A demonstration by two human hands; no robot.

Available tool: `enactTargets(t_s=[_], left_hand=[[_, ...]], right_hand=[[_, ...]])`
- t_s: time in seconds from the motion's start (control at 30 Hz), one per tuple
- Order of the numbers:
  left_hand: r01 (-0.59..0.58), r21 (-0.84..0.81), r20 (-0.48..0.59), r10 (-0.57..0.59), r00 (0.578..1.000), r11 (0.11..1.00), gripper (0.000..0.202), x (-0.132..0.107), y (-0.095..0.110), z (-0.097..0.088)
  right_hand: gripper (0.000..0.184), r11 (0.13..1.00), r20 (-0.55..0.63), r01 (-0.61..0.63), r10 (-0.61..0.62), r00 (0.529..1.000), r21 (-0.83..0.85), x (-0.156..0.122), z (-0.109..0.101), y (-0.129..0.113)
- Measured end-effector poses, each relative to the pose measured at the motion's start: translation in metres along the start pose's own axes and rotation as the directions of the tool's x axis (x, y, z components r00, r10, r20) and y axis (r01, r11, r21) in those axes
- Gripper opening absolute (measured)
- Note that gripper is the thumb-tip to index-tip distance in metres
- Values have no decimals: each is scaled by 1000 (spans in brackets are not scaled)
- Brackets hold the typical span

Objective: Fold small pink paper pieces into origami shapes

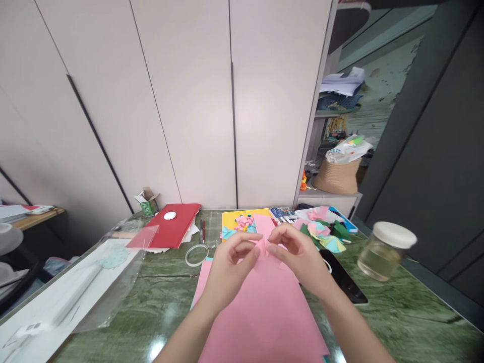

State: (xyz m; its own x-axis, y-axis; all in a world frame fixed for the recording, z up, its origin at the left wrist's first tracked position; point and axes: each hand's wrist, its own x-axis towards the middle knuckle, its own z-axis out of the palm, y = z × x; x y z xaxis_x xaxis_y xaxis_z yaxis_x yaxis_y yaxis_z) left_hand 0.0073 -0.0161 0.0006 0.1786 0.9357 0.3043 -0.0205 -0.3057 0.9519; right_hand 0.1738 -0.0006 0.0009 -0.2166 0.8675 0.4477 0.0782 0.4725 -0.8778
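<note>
Your left hand (232,259) and right hand (298,247) pinch a small folded pink paper (263,247) between thumbs and forefingers, below and slightly right of the frame's center. Folding or shaping this piece appears to be the step in hand; the next move likely calls for aligned edges and light fingertip pressure. Locate the piece between your hands, over the far end of the large pink sheet (264,312), lower center, on the tabletop (170,295).

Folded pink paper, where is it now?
Head view, centre: the folded pink paper is held between the left hand and the right hand, over the large pink sheet.
</note>
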Motion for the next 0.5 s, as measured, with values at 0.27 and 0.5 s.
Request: enactTargets(t_s=[0.27,0.5], left_hand=[[16,-7,-41,-17,999,1000,22,-2,2,7],[38,-32,-60,-40,997,999,21,-2,3,10]], right_hand=[[4,999,4,10,-10,1000,-40,-2,4,-2],[7,996,-40,26,-30,999,-91,-7,5,-3]])
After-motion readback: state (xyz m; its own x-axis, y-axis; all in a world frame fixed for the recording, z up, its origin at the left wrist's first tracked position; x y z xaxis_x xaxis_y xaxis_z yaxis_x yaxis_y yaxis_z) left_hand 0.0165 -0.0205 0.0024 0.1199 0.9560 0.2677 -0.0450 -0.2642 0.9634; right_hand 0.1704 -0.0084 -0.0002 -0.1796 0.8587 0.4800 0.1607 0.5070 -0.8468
